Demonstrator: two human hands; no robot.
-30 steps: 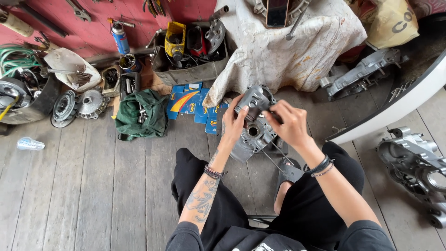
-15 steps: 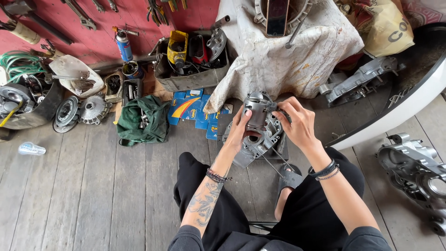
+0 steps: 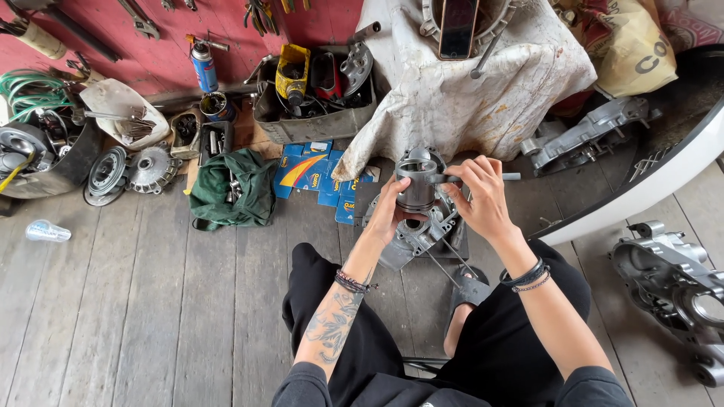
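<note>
While left hand [image 3: 388, 215] steadies piston [image 3: 417, 185], right hand [image 3: 483, 197] pinches pin [image 3: 445, 179].

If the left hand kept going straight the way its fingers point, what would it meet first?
The left hand already touches the grey metal cylinder, fingers pointing up and away. Past that, probably the stained white cloth, though depth is unclear.

Piston [image 3: 417, 185] between hands, above crankcase [image 3: 422, 230].

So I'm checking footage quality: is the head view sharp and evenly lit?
Head view: soft, even daylight, no hard shadows; both hands, left hand and right hand, and the metal cylinder look sharp; wide-angle lens bends the floor planks at the edges.
</note>
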